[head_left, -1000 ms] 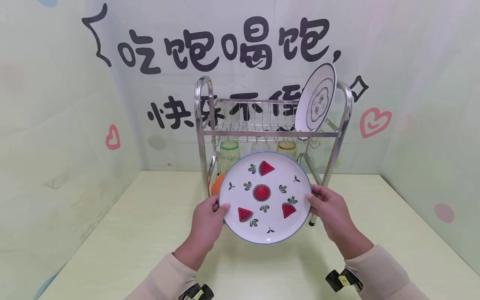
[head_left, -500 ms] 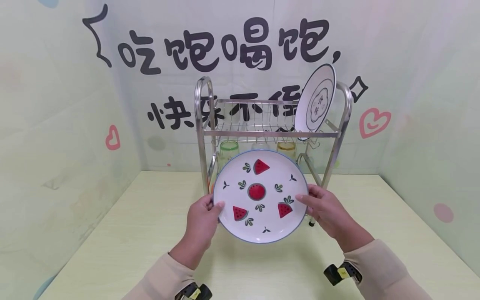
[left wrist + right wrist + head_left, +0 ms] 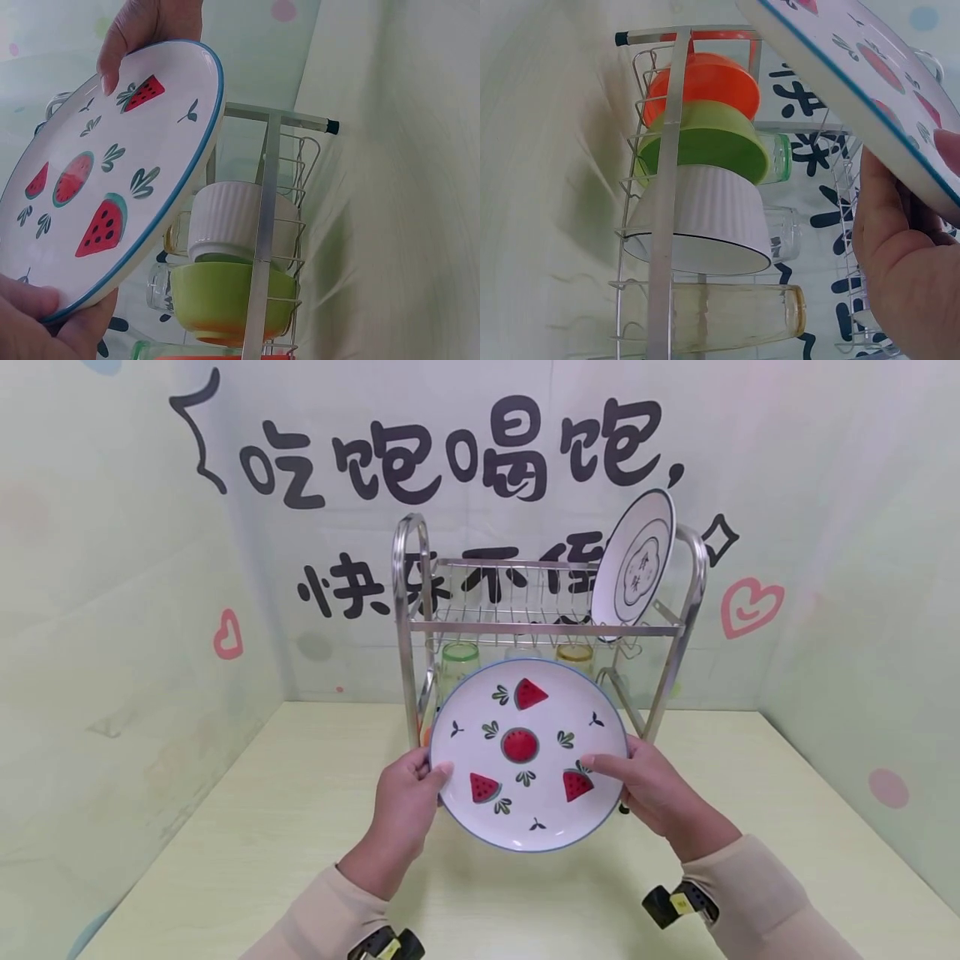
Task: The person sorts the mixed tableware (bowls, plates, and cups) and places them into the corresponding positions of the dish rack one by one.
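Both hands hold a round white plate (image 3: 487, 710) with a blue rim and raised watermelon designs, its face tilted up toward the head camera. My left hand (image 3: 405, 806) pinches the left edge, thumb on the face and fingers behind. My right hand (image 3: 663, 789) grips the right edge, its thumb lying across a watermelon slice; the fingers behind are mostly hidden in the head view. The plate is off the table, in front of a metal dish rack (image 3: 547, 629). Another white plate (image 3: 633, 560) with dark rings stands on edge at the right of the upper tier.
On the lower tier sit a white ribbed bowl (image 3: 705, 210), a green bowl (image 3: 705, 142) and an orange bowl (image 3: 712, 82). A green-rimmed glass (image 3: 459, 658), an amber glass (image 3: 735, 319) and a clear glass (image 3: 786, 232) are there too. A printed wall stands behind.
The right thumb has slid further inward over the plate's face. The plate shifted slightly left, then back right. The rack and the plate on it stayed put.
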Demonstrator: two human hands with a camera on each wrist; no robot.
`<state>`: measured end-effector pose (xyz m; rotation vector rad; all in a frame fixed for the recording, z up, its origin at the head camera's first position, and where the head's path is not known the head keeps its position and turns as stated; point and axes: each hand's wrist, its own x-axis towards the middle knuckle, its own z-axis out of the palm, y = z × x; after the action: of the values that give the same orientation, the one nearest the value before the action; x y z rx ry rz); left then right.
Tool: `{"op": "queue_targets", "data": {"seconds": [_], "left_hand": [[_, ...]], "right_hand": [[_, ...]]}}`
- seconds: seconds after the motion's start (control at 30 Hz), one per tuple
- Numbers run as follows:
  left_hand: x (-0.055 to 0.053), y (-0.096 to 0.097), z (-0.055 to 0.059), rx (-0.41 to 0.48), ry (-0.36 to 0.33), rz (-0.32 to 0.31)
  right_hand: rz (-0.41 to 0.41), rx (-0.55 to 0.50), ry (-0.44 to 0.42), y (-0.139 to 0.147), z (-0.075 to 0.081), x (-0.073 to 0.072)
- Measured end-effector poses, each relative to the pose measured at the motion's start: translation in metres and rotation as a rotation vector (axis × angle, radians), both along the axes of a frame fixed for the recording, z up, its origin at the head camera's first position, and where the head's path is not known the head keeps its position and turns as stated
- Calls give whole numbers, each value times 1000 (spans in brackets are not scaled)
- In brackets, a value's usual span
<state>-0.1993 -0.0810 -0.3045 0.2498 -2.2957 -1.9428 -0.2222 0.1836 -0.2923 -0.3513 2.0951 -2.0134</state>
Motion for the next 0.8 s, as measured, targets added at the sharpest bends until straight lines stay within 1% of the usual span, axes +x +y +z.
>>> {"op": "queue_targets", "data": {"seconds": [0.17, 0.3, 0.43, 0.63, 0.8], "left_hand": [[-1, -1, 0, 25, 9, -12], [-1, -1, 0, 49, 11, -21], [-1, -2, 2, 60, 17, -46], [-4, -2, 4, 62, 10, -81], [-4, -2, 7, 46, 6, -112]], "right_hand": [[-27, 56, 43, -2, 3, 1], [-57, 96, 60, -3, 6, 2], [-88, 129, 84, -3, 9, 5], [-117, 123, 123, -3, 15, 14], [-146, 126, 115, -4, 19, 18]]}}
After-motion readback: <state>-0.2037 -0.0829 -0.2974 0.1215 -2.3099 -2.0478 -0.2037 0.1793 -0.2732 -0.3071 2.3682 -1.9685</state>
